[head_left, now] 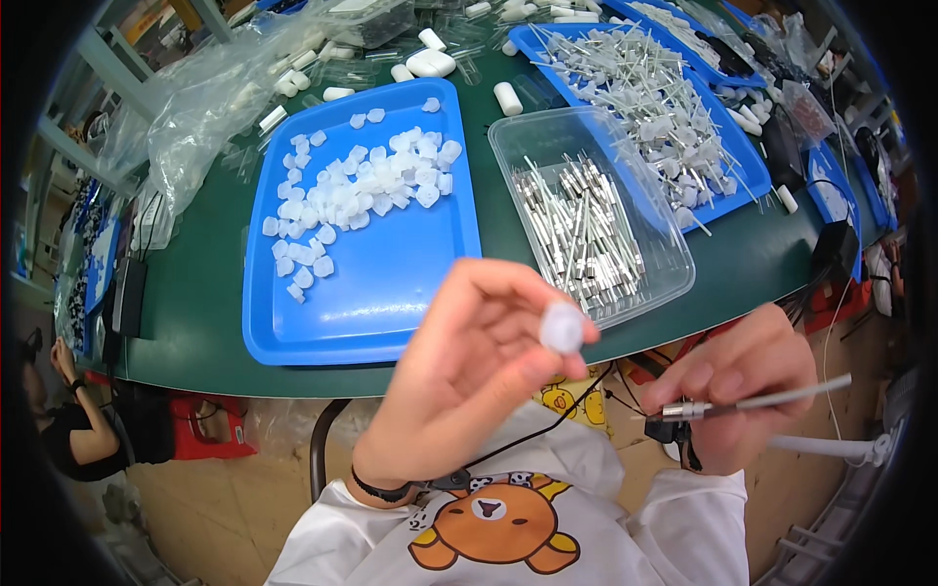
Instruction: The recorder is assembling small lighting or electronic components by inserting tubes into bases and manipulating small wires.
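Note:
Between the thumb and fingers of my left hand (pixel 459 356) is a small translucent white plastic cap (pixel 562 327), held up over the table's near edge. To the right, my right hand (pixel 747 376) pinches a metal-ended thin tube (pixel 689 411), its pale stem (pixel 806 391) pointing right. The two pieces are apart. A blue tray (pixel 362 327) beyond my left hand bears a heap of similar white caps (pixel 362 186). Beside it, a clear plastic box (pixel 669 269) holds many metal-ended tubes (pixel 581 230).
At the back right, another blue tray (pixel 728 137) is piled with capped tubes (pixel 645 107). White cylinders (pixel 507 99) and clear plastic bags (pixel 210 103) lie along the far side of the green table (pixel 186 313). Another person's arm (pixel 88 420) shows at far left.

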Demonstrator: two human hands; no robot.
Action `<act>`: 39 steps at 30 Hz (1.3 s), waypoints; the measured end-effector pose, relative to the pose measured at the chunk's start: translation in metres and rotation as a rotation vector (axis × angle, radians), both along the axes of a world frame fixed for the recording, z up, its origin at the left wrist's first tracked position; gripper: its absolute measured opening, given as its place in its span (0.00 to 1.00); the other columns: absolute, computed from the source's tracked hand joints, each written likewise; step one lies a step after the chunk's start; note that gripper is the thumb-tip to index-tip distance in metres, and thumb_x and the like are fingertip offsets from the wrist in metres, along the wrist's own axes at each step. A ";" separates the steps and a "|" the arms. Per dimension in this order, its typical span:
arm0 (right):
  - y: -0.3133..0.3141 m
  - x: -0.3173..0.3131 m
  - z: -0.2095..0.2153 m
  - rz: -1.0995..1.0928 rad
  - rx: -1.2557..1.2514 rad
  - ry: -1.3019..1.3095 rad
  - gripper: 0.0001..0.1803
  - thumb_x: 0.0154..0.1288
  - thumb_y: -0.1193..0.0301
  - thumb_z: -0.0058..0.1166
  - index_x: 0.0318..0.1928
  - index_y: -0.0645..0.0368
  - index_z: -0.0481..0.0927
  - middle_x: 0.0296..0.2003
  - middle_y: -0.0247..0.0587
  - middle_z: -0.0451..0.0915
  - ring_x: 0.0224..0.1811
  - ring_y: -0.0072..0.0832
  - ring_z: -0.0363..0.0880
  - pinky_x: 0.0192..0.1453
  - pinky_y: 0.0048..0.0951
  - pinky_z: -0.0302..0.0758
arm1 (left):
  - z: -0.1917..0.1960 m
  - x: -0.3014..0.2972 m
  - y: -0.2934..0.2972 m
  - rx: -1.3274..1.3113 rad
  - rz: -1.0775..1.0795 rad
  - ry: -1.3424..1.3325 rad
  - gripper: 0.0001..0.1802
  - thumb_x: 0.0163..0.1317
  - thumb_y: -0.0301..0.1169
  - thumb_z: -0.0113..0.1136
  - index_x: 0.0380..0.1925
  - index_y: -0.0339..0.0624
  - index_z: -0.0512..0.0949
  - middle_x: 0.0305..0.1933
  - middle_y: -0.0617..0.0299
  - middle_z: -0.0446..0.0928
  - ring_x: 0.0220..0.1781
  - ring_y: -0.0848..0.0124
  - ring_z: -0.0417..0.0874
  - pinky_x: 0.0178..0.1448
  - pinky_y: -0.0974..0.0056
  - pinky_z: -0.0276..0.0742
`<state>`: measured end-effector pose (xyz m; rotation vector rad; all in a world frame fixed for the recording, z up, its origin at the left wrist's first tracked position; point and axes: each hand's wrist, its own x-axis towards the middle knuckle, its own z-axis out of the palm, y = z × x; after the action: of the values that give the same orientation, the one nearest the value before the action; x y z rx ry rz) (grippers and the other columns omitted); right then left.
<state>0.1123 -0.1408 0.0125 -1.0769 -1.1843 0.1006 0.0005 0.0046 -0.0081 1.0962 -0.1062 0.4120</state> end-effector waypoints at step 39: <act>-0.009 0.000 0.000 0.034 -0.034 -0.600 0.23 0.41 0.67 0.65 0.35 0.62 0.66 0.31 0.41 0.67 0.26 0.29 0.75 0.24 0.20 0.76 | -0.021 0.005 -0.009 -0.182 -0.200 -0.176 0.09 0.47 0.15 0.54 0.30 0.35 0.69 0.41 0.40 0.67 0.38 0.54 0.77 0.42 0.59 0.75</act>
<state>0.1125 -0.1495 0.0121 -1.1539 -1.7420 -0.1910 0.0050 -0.0044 -0.0291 0.8595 -0.3256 0.3308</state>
